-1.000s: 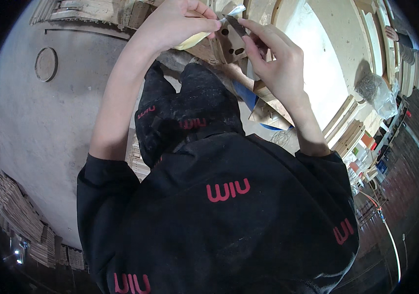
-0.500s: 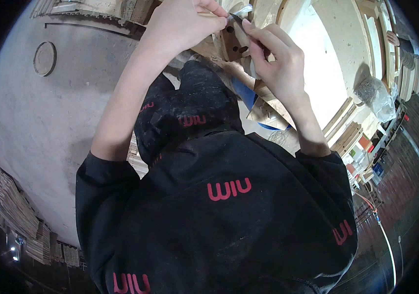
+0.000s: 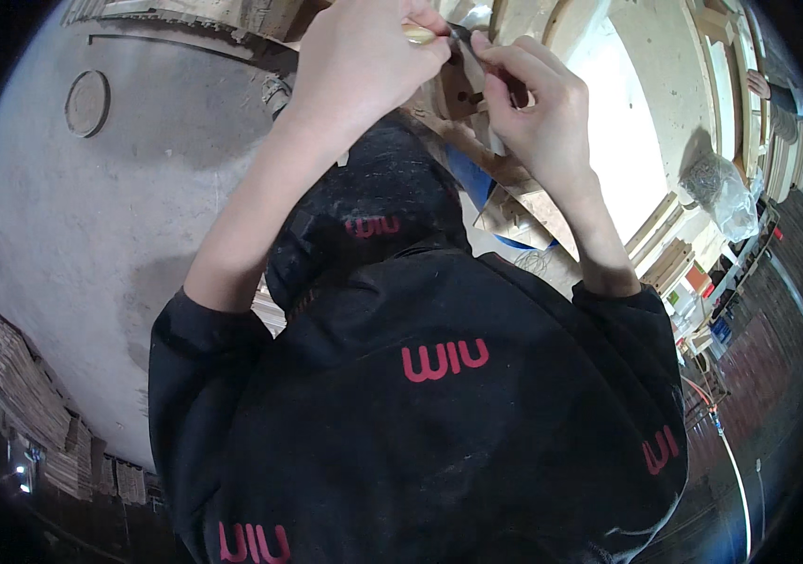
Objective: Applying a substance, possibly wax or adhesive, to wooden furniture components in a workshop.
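My left hand point(image 3: 368, 70) is at the top edge, its fingers closed on a small pale yellowish stick-like piece point(image 3: 419, 35). Across from it, my right hand point(image 3: 540, 99) pinches a thin dark strip point(image 3: 460, 35) between thumb and forefinger. The two sets of fingertips nearly meet, and the strip's end is close to the pale piece; whether they touch I cannot tell. Just below the fingertips lies a wooden part point(image 3: 458, 91) with round holes. My left hand and the frame's edge hide some of the work.
A brightly lit wooden table point(image 3: 622, 122) extends to the right, with a clear plastic bag point(image 3: 725, 193) of small pieces on it. Wood offcuts point(image 3: 522, 221) lie beside a blue object point(image 3: 470, 177). Stacked boards point(image 3: 21, 376) stand at lower left. Another person's hand point(image 3: 756, 83) shows at far right.
My left hand has shifted right and slightly down, and more of the pale piece shows. My right hand has moved a little right and down, still pinching the dark strip.
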The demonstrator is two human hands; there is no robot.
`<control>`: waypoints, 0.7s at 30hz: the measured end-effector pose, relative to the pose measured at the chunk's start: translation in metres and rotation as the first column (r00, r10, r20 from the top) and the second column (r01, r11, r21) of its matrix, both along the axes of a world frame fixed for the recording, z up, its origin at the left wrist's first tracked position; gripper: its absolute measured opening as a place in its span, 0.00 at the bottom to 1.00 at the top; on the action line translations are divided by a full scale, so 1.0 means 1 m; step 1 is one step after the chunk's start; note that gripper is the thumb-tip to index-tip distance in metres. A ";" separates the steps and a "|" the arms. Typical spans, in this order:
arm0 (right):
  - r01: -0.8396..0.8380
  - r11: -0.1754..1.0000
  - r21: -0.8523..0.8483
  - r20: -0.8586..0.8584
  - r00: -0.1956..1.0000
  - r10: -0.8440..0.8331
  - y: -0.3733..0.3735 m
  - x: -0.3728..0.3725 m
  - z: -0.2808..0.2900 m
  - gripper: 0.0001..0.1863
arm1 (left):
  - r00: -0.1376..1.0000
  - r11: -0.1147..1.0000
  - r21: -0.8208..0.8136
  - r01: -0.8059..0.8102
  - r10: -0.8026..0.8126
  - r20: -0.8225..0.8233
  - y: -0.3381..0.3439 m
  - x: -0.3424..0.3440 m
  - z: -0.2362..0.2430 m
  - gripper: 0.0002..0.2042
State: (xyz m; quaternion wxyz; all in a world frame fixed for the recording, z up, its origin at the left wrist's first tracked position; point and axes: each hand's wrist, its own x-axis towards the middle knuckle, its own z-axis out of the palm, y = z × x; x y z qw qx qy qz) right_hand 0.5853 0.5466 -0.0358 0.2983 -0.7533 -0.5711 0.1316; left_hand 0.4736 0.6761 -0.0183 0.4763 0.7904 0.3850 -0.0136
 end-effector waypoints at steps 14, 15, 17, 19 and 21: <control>-0.019 1.000 -0.004 0.026 0.999 0.019 0.012 -0.005 0.000 0.09 | 0.994 0.994 0.105 -0.026 0.015 0.107 -0.005 -0.003 -0.009 0.08; -0.031 0.999 0.016 0.021 0.999 0.031 0.013 -0.004 -0.001 0.10 | 0.994 0.994 0.104 -0.026 0.015 0.108 -0.005 -0.002 -0.008 0.08; -0.011 1.000 0.001 0.026 1.000 0.011 0.016 -0.004 -0.001 0.11 | 0.996 0.998 0.062 -0.020 0.015 0.088 -0.004 -0.001 -0.005 0.08; 0.007 1.000 -0.010 0.031 1.000 -0.007 0.021 -0.006 0.006 0.12 | 0.995 0.995 0.095 -0.027 0.018 0.097 -0.006 -0.001 -0.003 0.07; 0.154 0.969 -0.191 -0.122 0.976 -0.179 0.029 -0.010 0.024 0.06 | 0.994 0.991 0.133 -0.036 0.022 0.108 -0.007 -0.003 -0.003 0.07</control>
